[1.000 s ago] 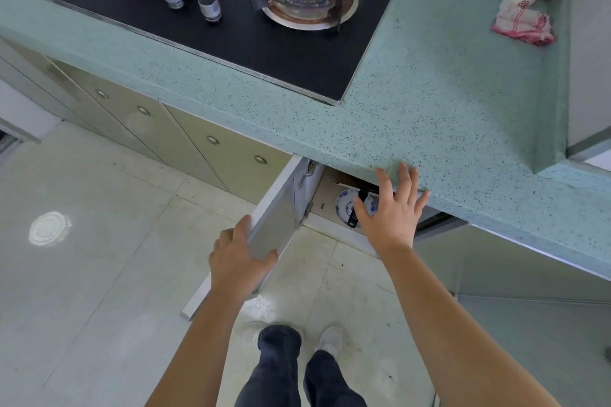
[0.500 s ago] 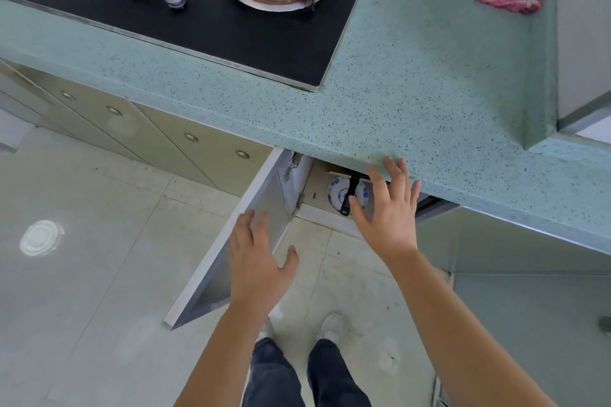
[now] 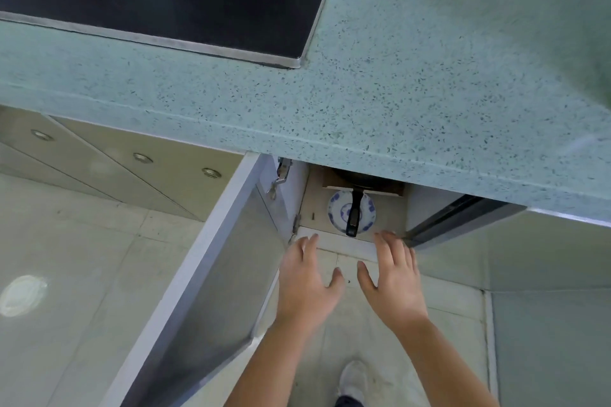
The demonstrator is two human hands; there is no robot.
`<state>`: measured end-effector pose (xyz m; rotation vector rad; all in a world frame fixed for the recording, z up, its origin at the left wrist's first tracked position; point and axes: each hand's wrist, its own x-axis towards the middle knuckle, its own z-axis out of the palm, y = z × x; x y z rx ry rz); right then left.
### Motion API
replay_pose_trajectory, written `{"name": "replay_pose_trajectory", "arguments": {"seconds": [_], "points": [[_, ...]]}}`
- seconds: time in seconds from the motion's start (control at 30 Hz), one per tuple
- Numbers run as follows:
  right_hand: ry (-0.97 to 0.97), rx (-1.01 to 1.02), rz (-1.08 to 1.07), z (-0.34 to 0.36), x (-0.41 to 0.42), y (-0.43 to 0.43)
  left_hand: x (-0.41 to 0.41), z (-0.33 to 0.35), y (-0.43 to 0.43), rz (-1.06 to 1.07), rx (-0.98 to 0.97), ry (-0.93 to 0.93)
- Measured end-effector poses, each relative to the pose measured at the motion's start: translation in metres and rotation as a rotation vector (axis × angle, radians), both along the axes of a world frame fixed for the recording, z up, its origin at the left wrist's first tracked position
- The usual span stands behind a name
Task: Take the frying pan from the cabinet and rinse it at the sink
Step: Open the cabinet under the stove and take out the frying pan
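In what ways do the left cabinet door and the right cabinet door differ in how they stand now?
The left cabinet door is swung far out over the floor and shows its pale inner face; the right cabinet door is opened less and shows mostly its dark edge. The left door has a metal hinge in view near the top; no hinge shows on the right door. Both are open, with the frying pan between them, and neither hand touches them.

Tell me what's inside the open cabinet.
Inside the cabinet: a black pan handle pointing outward, over a blue-and-white plate. The pan's body is mostly hidden under the countertop, as is anything deeper in.
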<state>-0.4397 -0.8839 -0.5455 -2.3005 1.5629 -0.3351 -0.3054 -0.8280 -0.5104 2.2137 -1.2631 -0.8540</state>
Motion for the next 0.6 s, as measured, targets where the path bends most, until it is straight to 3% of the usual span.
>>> {"name": "replay_pose_trajectory", "arguments": {"seconds": [0.47,0.6], "points": [[-0.01,0.193,-0.145,-0.182,0.009,-0.086,-0.011,-0.173,-0.091,0.03,-0.046,0.117],[-0.118,0.26,-0.205,-0.221,0.013,-0.121,-0.013,-0.206,-0.118,0.051,-0.106,0.167]]}}
